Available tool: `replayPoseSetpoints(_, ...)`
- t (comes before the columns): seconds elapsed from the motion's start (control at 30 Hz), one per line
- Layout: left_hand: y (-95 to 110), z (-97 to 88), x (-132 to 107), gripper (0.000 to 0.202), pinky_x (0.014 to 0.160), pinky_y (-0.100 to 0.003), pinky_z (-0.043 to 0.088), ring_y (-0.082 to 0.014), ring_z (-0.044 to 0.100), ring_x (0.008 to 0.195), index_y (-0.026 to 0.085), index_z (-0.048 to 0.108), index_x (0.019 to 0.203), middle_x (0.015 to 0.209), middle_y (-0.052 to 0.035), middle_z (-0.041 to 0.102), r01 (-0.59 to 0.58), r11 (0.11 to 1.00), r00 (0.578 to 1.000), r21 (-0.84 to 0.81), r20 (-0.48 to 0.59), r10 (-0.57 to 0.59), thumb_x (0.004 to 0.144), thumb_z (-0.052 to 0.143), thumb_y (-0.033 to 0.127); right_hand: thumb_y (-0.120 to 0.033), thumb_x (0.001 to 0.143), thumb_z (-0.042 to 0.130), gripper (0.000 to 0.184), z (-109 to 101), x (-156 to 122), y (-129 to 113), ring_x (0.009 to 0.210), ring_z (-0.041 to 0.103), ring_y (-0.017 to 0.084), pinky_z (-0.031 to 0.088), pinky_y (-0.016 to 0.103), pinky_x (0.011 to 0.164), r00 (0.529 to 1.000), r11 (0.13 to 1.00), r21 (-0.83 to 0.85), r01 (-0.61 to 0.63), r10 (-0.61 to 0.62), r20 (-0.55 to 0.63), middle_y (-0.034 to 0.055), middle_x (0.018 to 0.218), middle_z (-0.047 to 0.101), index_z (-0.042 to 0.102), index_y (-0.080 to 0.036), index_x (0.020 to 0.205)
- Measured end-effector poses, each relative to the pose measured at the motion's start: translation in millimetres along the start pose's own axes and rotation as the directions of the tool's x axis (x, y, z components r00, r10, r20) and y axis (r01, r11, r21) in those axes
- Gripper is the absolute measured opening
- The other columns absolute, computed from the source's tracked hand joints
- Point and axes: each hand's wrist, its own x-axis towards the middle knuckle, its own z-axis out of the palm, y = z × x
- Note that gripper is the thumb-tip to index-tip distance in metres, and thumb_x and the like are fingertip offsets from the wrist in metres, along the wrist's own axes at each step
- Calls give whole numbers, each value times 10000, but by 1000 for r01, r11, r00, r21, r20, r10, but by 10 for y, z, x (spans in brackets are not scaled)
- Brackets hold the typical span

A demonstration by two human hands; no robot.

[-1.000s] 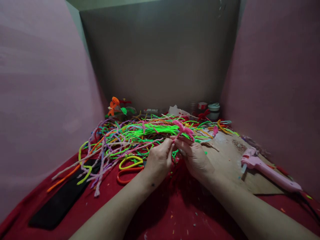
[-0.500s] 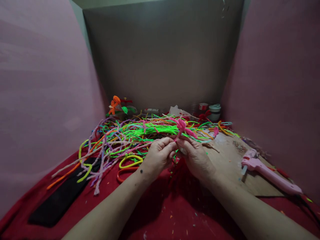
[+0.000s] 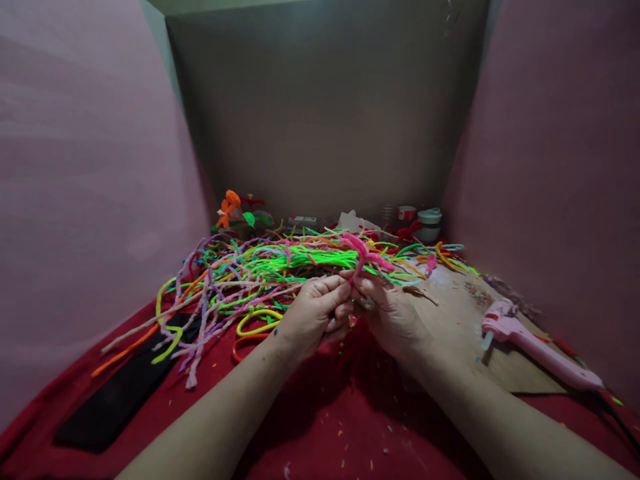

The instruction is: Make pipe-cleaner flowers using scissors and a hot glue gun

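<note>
A pink pipe-cleaner flower (image 3: pixel 364 253) rises from between my fingertips, its fuzzy petals spread out to the sides and a small yellow bit near its middle. My left hand (image 3: pixel 320 310) pinches the base of its stem between thumb and forefinger. From the other side, my right hand (image 3: pixel 387 307) grips the same stem, close against the left fingertips. The lower end of the stem is hidden by the fingers. Directly behind my hands lies a heap of pipe cleaners (image 3: pixel 300 260), bright green in the middle with purple, orange, pink and yellow ones around.
Scissors with yellow and red handles (image 3: pixel 260 322) lie left of my hands, near a black strip (image 3: pixel 115 393). On a brown board (image 3: pixel 525 373) at right rests a pink glue gun (image 3: pixel 543 343). An orange flower (image 3: pixel 230 207) and a lidded cup (image 3: pixel 429 225) stand at the back.
The pink flower has turned between my fingers, so its petals now show spread in a different direction. Both hands keep their pinch on the stem in nearly the same place.
</note>
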Motion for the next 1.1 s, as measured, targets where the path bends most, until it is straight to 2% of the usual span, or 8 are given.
replayPoseSetpoints(0.17,-22,41,15,240,395,-181,309,-55,353,382,164,532,696,508,58,422,-112,887,974,449,-125,187,847,468,340,-319,721,649,172,-14,-26,29,511,464,106,345,235,474,1000,999,49,-17,16,12,-3,637,617,699,-201,835)
replayPoseSetpoints(0.33,-118,15,15,178,653,-253,418,-153,567,676,171,585,884,751,-46,621,-148,417,884,897,-69,462,858,431,257,-309,692,669,167,4,-44,39,550,462,109,366,239,506,999,1000,22,9,-8,-38,5,709,639,715,-204,814)
replayPoseSetpoints(0.43,-155,-23,13,213,676,-267,418,-165,579,694,164,579,920,788,-70,638,-137,305,879,942,-27,476,871,380,221,-309,721,650,186,11,-39,47,513,438,101,359,241,487,999,1000,-9,-4,4,-31,8,720,648,712,-210,866)
replayPoseSetpoints(0.5,-151,-34,17,212,670,-253,419,-153,569,675,173,590,908,762,-52,635,-148,348,876,926,-40,480,867,387,217,-307,723,653,192,8,-29,48,493,436,98,338,240,453,1000,1000,-15,-15,15,-23,12,742,662,711,-217,883)
replayPoseSetpoints(0.63,-90,-11,29,190,594,-205,403,-116,529,621,186,612,852,717,-8,613,-214,602,886,769,-106,450,855,438,262,-289,693,686,154,8,-19,3,551,499,111,359,234,458,1000,1000,-2,14,-14,18,7,746,672,715,-228,831)
replayPoseSetpoints(0.83,30,94,2,249,361,-169,211,-34,264,357,162,514,601,456,73,390,-96,907,964,410,-190,187,809,512,300,-311,683,667,115,46,-46,-122,562,501,124,412,258,506,1000,998,-66,1,1,20,11,684,641,706,-219,738)
replayPoseSetpoints(0.97,62,109,-26,206,330,-149,149,-16,214,327,158,523,664,435,88,359,-27,988,985,154,-166,53,784,554,322,-322,659,682,121,45,-32,-137,572,513,133,408,265,519,1000,998,-60,-18,19,23,4,672,632,697,-231,737)
replayPoseSetpoints(1.1,55,35,-33,191,312,-133,156,-12,148,326,163,529,717,445,98,326,23,999,1000,-28,-6,-23,799,551,334,-299,635,716,139,14,0,-116,550,486,113,406,253,540,996,998,19,-64,62,71,-24,629,593,677,-219,741)
